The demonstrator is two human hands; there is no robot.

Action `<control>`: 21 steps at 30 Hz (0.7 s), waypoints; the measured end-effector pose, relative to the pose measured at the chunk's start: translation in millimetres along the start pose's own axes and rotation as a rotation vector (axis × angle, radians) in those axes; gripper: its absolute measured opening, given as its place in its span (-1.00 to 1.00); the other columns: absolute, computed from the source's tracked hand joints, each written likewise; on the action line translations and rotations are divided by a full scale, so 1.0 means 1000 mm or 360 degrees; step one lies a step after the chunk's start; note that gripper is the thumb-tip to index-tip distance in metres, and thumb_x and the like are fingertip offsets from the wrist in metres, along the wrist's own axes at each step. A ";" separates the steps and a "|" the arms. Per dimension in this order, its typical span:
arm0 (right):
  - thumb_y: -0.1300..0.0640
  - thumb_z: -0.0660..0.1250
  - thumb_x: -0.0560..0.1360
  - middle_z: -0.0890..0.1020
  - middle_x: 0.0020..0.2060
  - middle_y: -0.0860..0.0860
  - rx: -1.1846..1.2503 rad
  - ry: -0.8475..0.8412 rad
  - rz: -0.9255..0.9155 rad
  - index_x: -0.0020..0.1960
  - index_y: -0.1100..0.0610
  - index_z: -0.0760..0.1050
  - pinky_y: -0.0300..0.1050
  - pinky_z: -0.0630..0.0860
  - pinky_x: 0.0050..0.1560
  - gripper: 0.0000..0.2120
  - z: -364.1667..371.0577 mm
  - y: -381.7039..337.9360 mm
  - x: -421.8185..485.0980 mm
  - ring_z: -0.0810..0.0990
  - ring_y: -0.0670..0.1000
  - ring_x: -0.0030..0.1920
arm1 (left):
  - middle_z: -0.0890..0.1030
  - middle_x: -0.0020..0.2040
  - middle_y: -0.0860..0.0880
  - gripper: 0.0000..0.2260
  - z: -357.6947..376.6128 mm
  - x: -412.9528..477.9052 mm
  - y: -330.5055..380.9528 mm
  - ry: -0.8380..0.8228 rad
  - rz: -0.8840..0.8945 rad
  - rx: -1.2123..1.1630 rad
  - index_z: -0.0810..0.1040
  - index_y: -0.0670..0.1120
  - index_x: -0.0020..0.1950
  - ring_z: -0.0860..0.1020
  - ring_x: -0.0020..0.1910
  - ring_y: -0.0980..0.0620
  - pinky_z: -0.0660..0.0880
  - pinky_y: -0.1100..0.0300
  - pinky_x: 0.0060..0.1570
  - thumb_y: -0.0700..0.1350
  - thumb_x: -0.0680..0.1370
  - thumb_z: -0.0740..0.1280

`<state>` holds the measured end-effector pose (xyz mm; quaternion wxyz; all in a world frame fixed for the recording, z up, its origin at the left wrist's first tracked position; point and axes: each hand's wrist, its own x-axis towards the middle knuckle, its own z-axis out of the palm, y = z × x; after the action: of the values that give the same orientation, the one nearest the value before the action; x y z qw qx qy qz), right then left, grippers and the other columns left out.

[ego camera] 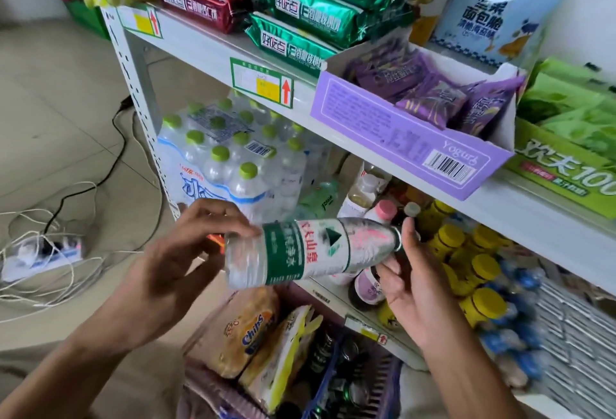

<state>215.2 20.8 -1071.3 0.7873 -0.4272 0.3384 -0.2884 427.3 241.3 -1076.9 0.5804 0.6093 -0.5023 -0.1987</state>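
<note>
Head view is showing a water bottle (pixel 306 253) being held on its side, off every surface, in front of the drinks shelf (pixel 328 298) and above the basket (pixel 383 395). The left hand (pixel 186 251) is gripping the base end, with its fingers curling over the rim. The right hand (pixel 410 282) is taking the neck end, thumb lying against the neck and fingers cupping under the shoulder; the cap itself is hiding behind that hand. Both hands are therefore closing on the same bottle, and neither is free. The bottle's neck is pointing toward the shelf, where a pink-capped bottle (pixel 385 210) and the yellow-capped bottles (pixel 480 305) are standing upright in crowded rows, with a shrink-wrapped pack of water (pixel 233 158) sitting further left. The basket below is holding a chips packet (pixel 243 335), other packets and what are appearing to be cans. Judging from this, the work is looking like shelf stocking, and it is sitting at mid-step: the bottle is lifted and in transit, but it is not yet standing on the shelf. What is remaining is turning it upright, finding a gap among the drinks and releasing it. The goods lying in the basket are suggesting that more is waiting to be handled.
</note>
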 end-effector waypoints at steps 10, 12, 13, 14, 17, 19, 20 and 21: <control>-0.06 0.31 0.62 0.51 -0.49 0.01 -0.1346 -0.0306 -0.0707 0.02 0.11 0.38 -0.09 0.44 -0.43 -0.75 0.014 0.033 -0.013 0.46 0.03 -0.53 | 0.61 -0.11 0.34 -0.79 0.055 -0.012 -0.032 -0.0323 -0.1059 -0.0206 0.63 0.22 0.06 0.59 -0.20 0.42 0.50 0.34 0.05 0.24 0.64 0.24; -0.05 0.30 0.61 0.49 -0.49 -0.04 -0.1187 -0.0185 -0.0705 0.03 0.17 0.39 -0.13 0.43 -0.44 -0.73 0.012 0.025 -0.011 0.44 0.03 -0.53 | 0.61 0.00 0.26 -0.70 0.049 -0.016 -0.025 -0.0366 -0.1315 -0.0321 0.56 0.16 0.22 0.64 -0.16 0.18 0.56 0.21 -0.01 0.28 0.65 0.20; -0.04 0.28 0.63 0.46 -0.48 -0.03 -0.1090 -0.0136 -0.0686 0.02 0.18 0.39 -0.14 0.41 -0.45 -0.73 0.009 0.020 -0.010 0.43 0.03 -0.52 | 0.61 0.12 0.21 -0.62 0.047 -0.017 -0.027 -0.0310 -0.1415 -0.0343 0.52 0.20 0.30 0.69 -0.13 0.03 0.58 0.14 -0.08 0.35 0.62 0.15; -0.01 0.26 0.66 0.42 -0.48 0.02 -0.1013 -0.0101 -0.0667 0.01 0.19 0.39 -0.14 0.39 -0.46 -0.75 0.007 0.015 -0.010 0.42 0.03 -0.52 | 0.64 0.20 0.14 -0.60 0.045 -0.016 -0.026 -0.0240 -0.1429 -0.0377 0.51 0.22 0.32 0.71 -0.12 -0.11 0.58 0.13 -0.19 0.34 0.61 0.12; 0.14 0.18 0.71 0.28 -0.43 0.14 -0.0818 -0.0015 -0.0621 0.01 0.22 0.42 -0.10 0.27 -0.43 -0.83 0.002 0.008 -0.006 0.41 0.00 -0.50 | 0.74 0.04 -0.08 -0.46 0.041 -0.009 -0.024 0.0017 -0.1296 -0.0583 0.62 0.04 0.29 0.66 -0.25 -0.24 0.51 0.15 -0.41 0.39 0.51 0.30; 0.17 0.14 0.72 0.32 -0.42 0.04 -0.0575 0.0006 -0.0532 0.14 0.27 0.45 -0.12 0.19 -0.41 -0.81 0.001 0.007 -0.002 0.40 -0.05 -0.47 | 0.73 -0.09 -0.11 -0.32 0.036 -0.008 -0.024 0.0125 -0.1129 -0.0679 0.67 0.01 0.23 0.61 -0.27 -0.15 0.48 0.17 -0.39 0.46 0.33 0.44; 0.15 0.14 0.71 0.33 -0.40 0.01 -0.0431 0.0007 -0.0449 0.19 0.25 0.48 -0.11 0.17 -0.37 -0.78 0.001 0.006 0.001 0.38 -0.08 -0.45 | 0.72 -0.07 -0.10 -0.36 0.033 -0.007 -0.024 0.0164 -0.1017 -0.0680 0.68 0.03 0.21 0.59 -0.24 -0.10 0.47 0.17 -0.34 0.43 0.32 0.46; 0.10 0.15 0.71 0.33 -0.38 0.00 -0.0300 0.0003 -0.0352 0.21 0.21 0.52 -0.09 0.14 -0.35 -0.76 0.001 0.006 0.002 0.34 -0.08 -0.43 | 0.70 -0.02 -0.08 -0.45 0.031 -0.007 -0.023 0.0202 -0.0908 -0.0630 0.67 0.06 0.21 0.57 -0.20 -0.06 0.46 0.14 -0.27 0.37 0.37 0.45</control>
<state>218.3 22.6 -1076.6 0.7068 -0.5338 0.3155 -0.3406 407.5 226.8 -1108.2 0.6386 0.6119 -0.2265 -0.4080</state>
